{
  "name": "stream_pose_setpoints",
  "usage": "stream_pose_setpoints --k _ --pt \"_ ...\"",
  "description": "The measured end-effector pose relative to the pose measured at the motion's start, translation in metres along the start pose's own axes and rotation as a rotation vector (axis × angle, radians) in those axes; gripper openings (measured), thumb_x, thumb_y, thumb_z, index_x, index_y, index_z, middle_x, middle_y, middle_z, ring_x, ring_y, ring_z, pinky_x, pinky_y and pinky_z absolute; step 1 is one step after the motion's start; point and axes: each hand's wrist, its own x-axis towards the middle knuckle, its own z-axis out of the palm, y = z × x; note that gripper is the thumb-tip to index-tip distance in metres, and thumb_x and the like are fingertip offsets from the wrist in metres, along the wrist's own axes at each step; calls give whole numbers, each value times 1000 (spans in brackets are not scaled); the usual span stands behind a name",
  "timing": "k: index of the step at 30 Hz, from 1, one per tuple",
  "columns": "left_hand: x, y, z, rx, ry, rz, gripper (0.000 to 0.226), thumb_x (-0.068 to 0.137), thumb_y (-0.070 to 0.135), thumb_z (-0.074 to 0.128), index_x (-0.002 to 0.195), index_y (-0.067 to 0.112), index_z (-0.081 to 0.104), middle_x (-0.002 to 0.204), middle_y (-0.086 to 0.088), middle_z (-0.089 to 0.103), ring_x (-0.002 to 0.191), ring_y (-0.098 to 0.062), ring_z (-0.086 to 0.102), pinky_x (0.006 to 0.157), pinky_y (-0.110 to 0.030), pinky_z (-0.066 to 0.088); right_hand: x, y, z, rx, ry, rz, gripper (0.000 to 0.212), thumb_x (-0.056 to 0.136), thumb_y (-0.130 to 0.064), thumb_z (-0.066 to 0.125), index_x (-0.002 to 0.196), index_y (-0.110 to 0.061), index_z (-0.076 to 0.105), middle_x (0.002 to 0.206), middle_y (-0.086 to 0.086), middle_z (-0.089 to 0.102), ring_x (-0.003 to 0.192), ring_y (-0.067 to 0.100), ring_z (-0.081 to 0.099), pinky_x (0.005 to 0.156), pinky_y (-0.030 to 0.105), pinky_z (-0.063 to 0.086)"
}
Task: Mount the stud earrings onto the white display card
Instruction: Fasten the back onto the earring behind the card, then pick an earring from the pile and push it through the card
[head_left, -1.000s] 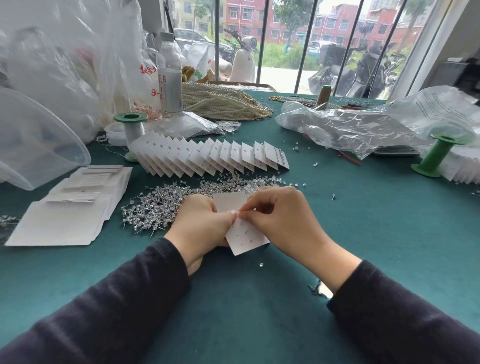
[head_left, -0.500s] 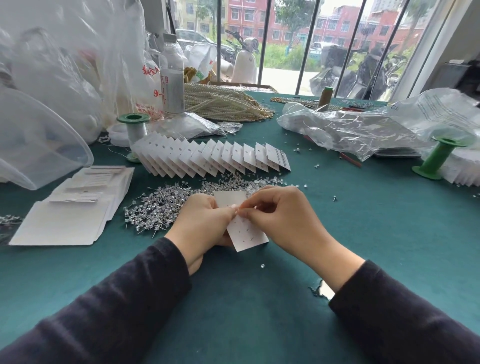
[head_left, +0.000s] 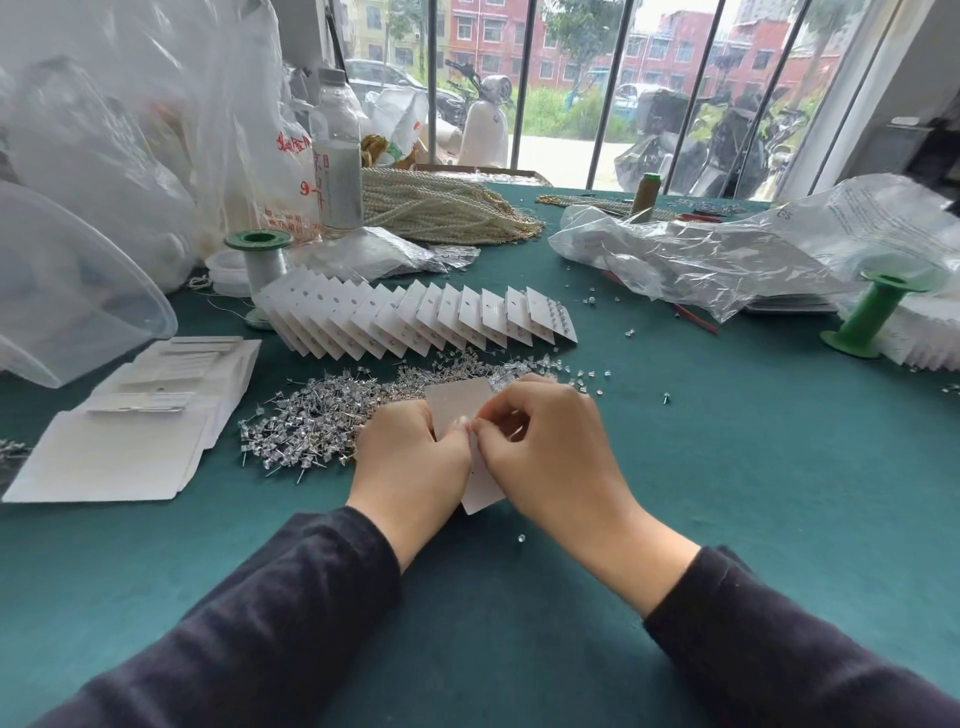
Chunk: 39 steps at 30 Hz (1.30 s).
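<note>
Right here in the head view, the white display card (head_left: 459, 404) is held just above the green tablecloth (head_left: 727, 493), in front of the person and tilted, with its lower corner poking out below the hands. It is plain white with small holes. The left hand (head_left: 410, 467) grips its left side with curled fingers. The right hand (head_left: 550, 452) pinches at the card's face with thumb and forefinger, and whether a stud sits in that pinch is too small to tell. The heap of stud earrings (head_left: 311, 421) lies just beyond and left of the hands.

A clear plastic bowl (head_left: 78, 291) leans at the far left, and I cannot make out anything inside it. A crumpled clear bag (head_left: 701, 260) sprawls at the right, its contents unclear. Filled cards (head_left: 415, 317) fan out in an overlapping row behind the heap, and blank cards (head_left: 119, 447) are stacked at the left.

The broadest bare cloth lies right of the hands, reaching to a green spool (head_left: 872, 322), with a few stray bits on it
</note>
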Motion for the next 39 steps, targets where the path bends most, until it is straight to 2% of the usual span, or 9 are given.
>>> stream_pose_setpoints --k 3,8,11,19,25,28,31,34,39 --pt "-2 1 0 10 6 15 39 82 15 60 50 8 39 51 -7 41 54 -24 38 55 -37 33 -1 -1 2 -9 10 4 10 72 -11 62 63 -13 66 70 -2 61 63 12 54 61 21 42" --pt "-1 -2 1 -64 -23 47 34 86 17 56 63 -10 54 63 -24 60 61 -35 55 61 -45 46 -2 -3 1 -25 13 -19 12 74 -12 61 64 -11 66 70 -2 60 61 13 54 61 25 44" --pt "-2 0 0 -44 20 76 37 86 17 55 56 -2 47 55 -18 48 55 -29 44 57 -41 39 -4 -6 1 -57 27 -54 13 75 -11 60 63 -9 65 70 -2 59 61 16 53 62 27 42" --pt "-4 7 -5 -90 78 96 34 83 18 57 55 0 48 55 -19 55 64 -40 62 63 -51 53 -5 -10 -4 20 61 -123 14 76 -9 59 64 -7 66 72 0 62 65 14 55 64 29 44" --pt "13 18 -32 -446 -344 51 41 76 59 50 72 21 64 57 2 65 48 -10 58 40 -19 42 7 -4 -19 146 270 -142 9 75 -3 64 71 -10 64 83 -5 57 85 7 53 78 9 37" --pt "32 -2 -44 120 -80 283 34 86 41 52 98 13 67 73 3 67 50 0 50 48 -9 39 13 0 -25 308 285 -20 13 77 -4 65 70 -14 63 88 -10 56 88 3 54 83 13 41" --pt "36 -18 -45 591 -136 385 39 79 42 62 109 17 66 100 -4 63 92 -14 54 87 -28 44 16 3 -30 617 238 208 18 80 -5 64 68 -18 62 82 -6 63 81 14 62 78 28 53" --pt "34 -17 -37 575 -178 360 25 77 38 65 94 20 70 97 -3 60 100 -20 51 92 -35 40 16 3 -34 978 87 462 12 83 -6 61 74 -13 61 83 8 65 84 26 64 74 40 55" --pt "35 -13 -36 410 -28 387 7 76 25 70 77 18 72 77 4 60 66 -4 47 72 -24 34 16 -1 -37 1365 -115 682 18 85 0 49 102 3 55 90 16 59 80 28 63 63 35 58"
